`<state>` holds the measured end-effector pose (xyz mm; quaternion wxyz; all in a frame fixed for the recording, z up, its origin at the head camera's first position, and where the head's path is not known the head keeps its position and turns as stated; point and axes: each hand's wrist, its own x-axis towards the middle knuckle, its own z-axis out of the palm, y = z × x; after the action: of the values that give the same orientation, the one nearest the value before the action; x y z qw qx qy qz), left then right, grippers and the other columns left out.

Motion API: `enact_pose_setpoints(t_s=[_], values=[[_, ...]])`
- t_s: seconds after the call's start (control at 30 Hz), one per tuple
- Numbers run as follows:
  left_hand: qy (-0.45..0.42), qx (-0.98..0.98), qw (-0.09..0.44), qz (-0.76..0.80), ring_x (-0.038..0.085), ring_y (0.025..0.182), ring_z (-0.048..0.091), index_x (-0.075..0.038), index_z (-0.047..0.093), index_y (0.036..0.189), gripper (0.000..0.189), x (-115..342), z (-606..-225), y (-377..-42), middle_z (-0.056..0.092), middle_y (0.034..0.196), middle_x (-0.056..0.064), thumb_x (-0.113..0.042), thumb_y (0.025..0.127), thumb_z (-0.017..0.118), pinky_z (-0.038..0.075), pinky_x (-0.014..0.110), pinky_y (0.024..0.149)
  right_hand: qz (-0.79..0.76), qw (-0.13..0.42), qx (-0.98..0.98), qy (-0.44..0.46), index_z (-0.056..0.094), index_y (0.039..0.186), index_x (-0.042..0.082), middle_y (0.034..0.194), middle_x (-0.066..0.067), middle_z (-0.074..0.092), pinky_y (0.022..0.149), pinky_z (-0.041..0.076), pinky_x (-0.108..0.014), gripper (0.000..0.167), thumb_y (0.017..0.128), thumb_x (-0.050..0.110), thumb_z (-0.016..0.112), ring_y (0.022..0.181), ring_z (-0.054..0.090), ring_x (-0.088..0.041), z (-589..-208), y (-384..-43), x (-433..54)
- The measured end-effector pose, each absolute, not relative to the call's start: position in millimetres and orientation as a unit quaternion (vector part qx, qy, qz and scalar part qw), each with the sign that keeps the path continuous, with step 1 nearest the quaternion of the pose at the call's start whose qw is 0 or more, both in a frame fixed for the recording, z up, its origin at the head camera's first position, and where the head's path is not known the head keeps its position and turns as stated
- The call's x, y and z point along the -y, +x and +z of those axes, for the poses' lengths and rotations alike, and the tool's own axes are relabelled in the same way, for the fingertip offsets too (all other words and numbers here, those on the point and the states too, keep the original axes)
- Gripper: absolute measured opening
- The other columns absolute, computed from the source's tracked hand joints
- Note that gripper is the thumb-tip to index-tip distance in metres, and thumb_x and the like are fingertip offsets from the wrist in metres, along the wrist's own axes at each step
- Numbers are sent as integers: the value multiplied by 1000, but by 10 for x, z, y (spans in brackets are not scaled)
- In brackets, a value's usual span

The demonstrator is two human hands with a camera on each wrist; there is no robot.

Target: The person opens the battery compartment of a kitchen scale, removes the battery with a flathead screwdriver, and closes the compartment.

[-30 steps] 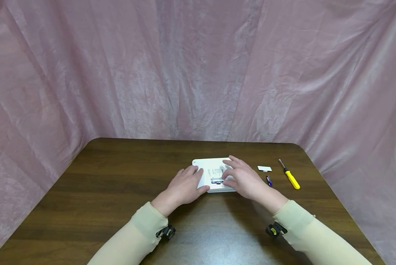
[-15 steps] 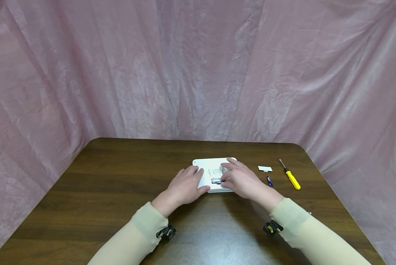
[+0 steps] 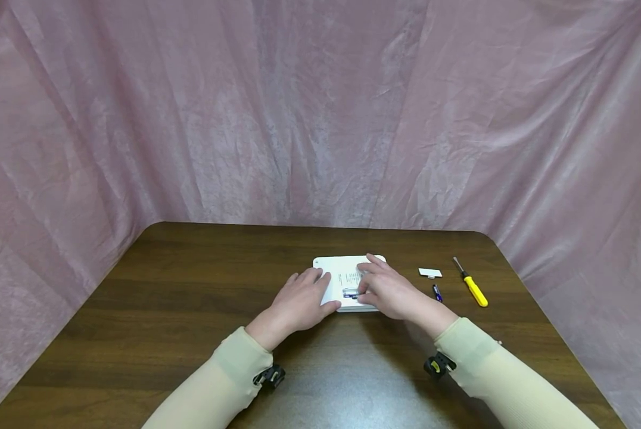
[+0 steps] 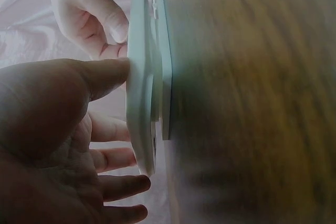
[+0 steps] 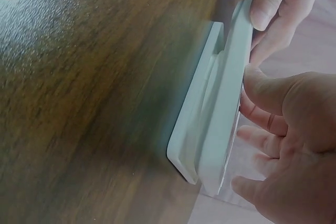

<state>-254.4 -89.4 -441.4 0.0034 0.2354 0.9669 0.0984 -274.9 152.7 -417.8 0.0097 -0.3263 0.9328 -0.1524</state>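
A white flat device like a kitchen scale [image 3: 331, 263] lies underside up on the table, a printed label and an uncovered battery slot [image 3: 349, 294] facing me. My left hand [image 3: 297, 298] rests on its left part, fingers fairly straight and thumb at the near edge. My right hand [image 3: 391, 292] reaches in from the right, thumb and index finger bent together at the slot's right end. Inside the slot a dark battery [image 3: 354, 297] partly shows; I cannot tell whether these fingertips pinch it. The right wrist view has the right thumb [image 5: 262, 85] against the device's upturned face.
Right of the device, a small white battery cover [image 3: 430, 273] lies on the brown wooden table [image 3: 218, 268]. Near it is a blue battery [image 3: 437, 292], close beyond my right forearm. Farther right lies a yellow-handled screwdriver [image 3: 476, 292]. A pink curtain [image 3: 299, 119] hangs behind.
My right hand has shifted slightly left, and its thumb and index finger have drawn closer at the battery slot. My left hand stays in place on the device.
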Motion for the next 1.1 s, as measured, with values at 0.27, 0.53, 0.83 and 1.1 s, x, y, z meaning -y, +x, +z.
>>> enact_pose_setpoints(t_s=[0.27,0.53,0.83,1.1], values=[[230,-968,9,101,34,153,47,-4,51,165,76,880,-4402,-2529,49,165,19,-57,111,63,36,58,125,-167,-15,-934,-316,75,88,10,149,-31,62,129,28,-61,14,99,4,80,157,36,-55,-4218,-2744,-1520],[223,-971,4,87,34,152,48,-5,51,165,77,872,-4387,-2540,50,164,18,-58,111,62,36,57,125,-76,-86,-936,-331,86,92,13,148,-22,68,127,33,-61,7,94,18,90,156,42,-48,-4197,-2684,-1441],[218,-971,8,92,32,156,44,-8,52,165,75,841,-4405,-2525,49,166,15,-58,110,62,32,65,126,-86,-35,-944,-317,74,78,14,140,-24,70,129,31,-55,22,94,15,89,153,45,-50,-4146,-2700,-1395],[210,-973,11,92,32,157,43,-9,51,166,76,837,-4393,-2535,48,167,14,-60,111,61,30,70,125,-105,-43,-942,-315,73,80,13,135,-23,72,130,29,-53,21,94,13,88,152,47,-48,-4167,-2724,-1411]])
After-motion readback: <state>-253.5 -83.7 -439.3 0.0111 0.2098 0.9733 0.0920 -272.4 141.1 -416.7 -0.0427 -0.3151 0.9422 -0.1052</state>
